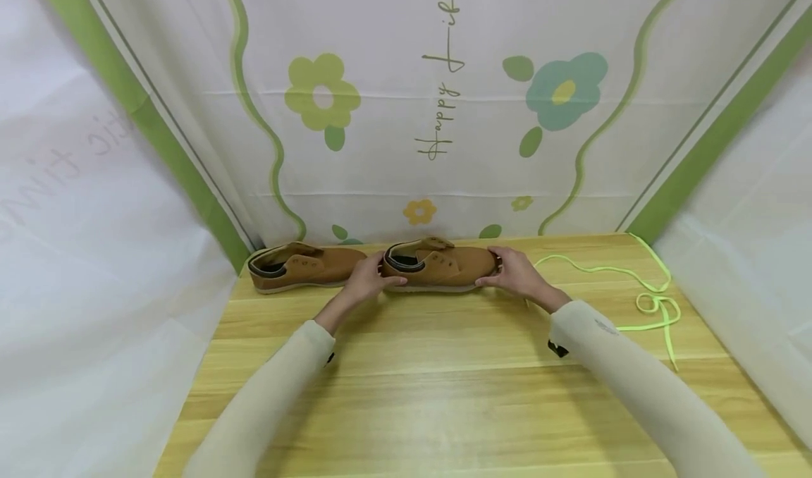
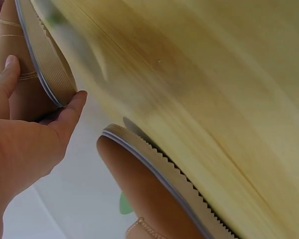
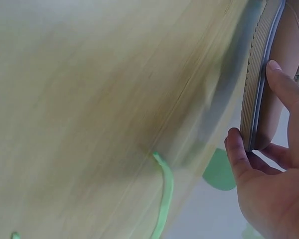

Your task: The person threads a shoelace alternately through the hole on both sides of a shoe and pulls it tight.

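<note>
Two brown lace-up shoes without laces stand side by side, toes to the right, along the back of the table. Both hands hold the right-hand shoe (image 1: 466, 266) from its ends. My left hand (image 1: 366, 278) grips its heel, thumb along the near side; in the left wrist view a fingertip reaches the bottom edge of the heel's sole (image 2: 57, 69). At the toe, my right hand (image 1: 517, 275) grips with its thumb on the near side and a fingertip at the sole's edge (image 3: 251, 99). The other shoe (image 1: 330, 266) stands just left of my left hand, its toe partly hidden behind it.
Loose neon-green shoelaces (image 1: 634, 328) lie curled on the right part of the wooden table (image 1: 412, 393). One lace end (image 3: 165, 184) shows near my right hand. A white curtain (image 1: 380, 168) with printed flowers hangs behind the shoes, and white cloth walls (image 1: 95, 287) flank both sides.
</note>
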The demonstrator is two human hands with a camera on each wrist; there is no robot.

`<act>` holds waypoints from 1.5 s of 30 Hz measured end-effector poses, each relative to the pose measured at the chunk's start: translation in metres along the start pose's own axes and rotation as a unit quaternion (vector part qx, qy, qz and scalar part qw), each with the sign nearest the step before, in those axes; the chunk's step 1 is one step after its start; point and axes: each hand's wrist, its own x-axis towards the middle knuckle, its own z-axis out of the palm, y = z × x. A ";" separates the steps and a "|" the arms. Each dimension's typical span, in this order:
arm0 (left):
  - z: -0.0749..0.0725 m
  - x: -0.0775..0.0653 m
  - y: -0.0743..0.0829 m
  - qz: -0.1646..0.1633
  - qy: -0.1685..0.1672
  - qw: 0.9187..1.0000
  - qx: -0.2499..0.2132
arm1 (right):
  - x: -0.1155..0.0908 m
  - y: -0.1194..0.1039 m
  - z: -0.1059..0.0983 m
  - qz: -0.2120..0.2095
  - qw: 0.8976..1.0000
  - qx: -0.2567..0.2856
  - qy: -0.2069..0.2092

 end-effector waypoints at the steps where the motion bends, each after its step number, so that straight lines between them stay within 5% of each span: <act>1: -0.001 -0.003 0.001 0.003 0.001 1.000 0.002 | -0.002 -0.002 -0.001 -0.002 1.000 0.001 -0.001; 18: -0.005 -0.055 0.014 0.020 0.012 0.999 0.040 | -0.049 -0.031 -0.005 -0.021 1.000 -0.004 0.012; 45: 0.016 -0.120 0.014 0.022 0.020 0.996 0.084 | -0.115 -0.052 0.025 -0.038 0.998 -0.038 0.042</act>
